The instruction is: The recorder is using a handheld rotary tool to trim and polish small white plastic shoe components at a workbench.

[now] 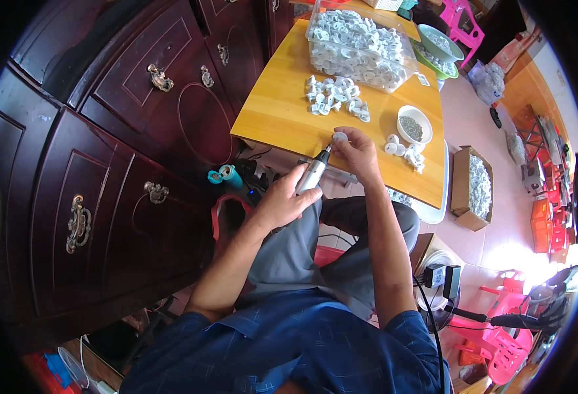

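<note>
My left hand is closed around a silver and black electric screwdriver, its bit pointing up and away from me. At the bit's tip, my right hand pinches a small round white plastic part. Both hands are at the near edge of a yellow wooden table. Beyond them lies a loose pile of white plastic parts. Right of my right hand stands a white bowl of small metal screws, and several more white parts lie beside it.
A clear plastic bin heaped with white parts fills the table's far end. Dark wooden cabinets border the left. On the floor at right stands a cardboard box of white parts. Pink plastic stools are at the lower right.
</note>
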Demonstrator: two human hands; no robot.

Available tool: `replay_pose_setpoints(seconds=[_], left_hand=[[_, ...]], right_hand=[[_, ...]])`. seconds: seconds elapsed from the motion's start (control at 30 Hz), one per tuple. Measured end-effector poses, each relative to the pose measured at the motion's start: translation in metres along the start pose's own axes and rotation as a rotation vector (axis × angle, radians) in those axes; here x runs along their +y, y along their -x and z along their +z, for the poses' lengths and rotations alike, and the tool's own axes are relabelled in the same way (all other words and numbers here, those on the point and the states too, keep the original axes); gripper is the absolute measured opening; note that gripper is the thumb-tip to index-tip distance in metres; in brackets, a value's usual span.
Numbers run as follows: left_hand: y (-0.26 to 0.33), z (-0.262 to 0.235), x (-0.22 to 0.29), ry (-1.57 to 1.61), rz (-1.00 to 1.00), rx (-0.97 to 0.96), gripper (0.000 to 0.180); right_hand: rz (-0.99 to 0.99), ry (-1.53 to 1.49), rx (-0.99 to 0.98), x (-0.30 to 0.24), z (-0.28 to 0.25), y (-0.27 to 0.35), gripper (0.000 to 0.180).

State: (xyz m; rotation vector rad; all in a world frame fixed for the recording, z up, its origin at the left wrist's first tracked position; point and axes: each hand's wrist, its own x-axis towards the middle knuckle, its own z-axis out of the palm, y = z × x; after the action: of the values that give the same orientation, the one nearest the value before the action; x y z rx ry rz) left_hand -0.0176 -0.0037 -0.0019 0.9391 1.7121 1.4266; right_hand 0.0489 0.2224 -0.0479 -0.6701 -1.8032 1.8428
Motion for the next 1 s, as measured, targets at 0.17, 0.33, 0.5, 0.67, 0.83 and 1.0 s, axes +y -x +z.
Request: replay_pose_setpoints(seconds=[0.17, 0.33, 0.5, 0.67, 0.83, 1.0], left_hand=[[0.000, 0.000, 0.000, 0.002, -0.013, -0.007, 0.044], [-0.001, 0.000, 0.000, 0.011, -0.018, -0.002, 0.044], [-0.002, 0.000, -0.004, 0.007, -0.020, -0.012, 0.044], [-0.002, 0.001, -0.005, 0.045, -0.015, -0.008, 0.043], [-0.003, 0.001, -0.010, 0.102, -0.061, -0.032, 0.040], [-0.006, 0.003, -0.015, 0.169, -0.045, -0.037, 0.039]], right_hand=[[-0.005, -0.009, 0.019, 0.001, 0.001, 0.001, 0.027], [-0.012, 0.020, 0.015, 0.001, 0.001, 0.001, 0.027], [-0.015, 0.025, 0.015, -0.002, 0.003, 0.003, 0.026], [-0.037, 0.030, 0.008, 0.002, 0.001, 0.002, 0.025], [-0.043, 0.062, 0.001, 0.004, 0.000, 0.001, 0.023], [-0.070, -0.002, -0.014, 0.010, -0.001, -0.001, 0.022]])
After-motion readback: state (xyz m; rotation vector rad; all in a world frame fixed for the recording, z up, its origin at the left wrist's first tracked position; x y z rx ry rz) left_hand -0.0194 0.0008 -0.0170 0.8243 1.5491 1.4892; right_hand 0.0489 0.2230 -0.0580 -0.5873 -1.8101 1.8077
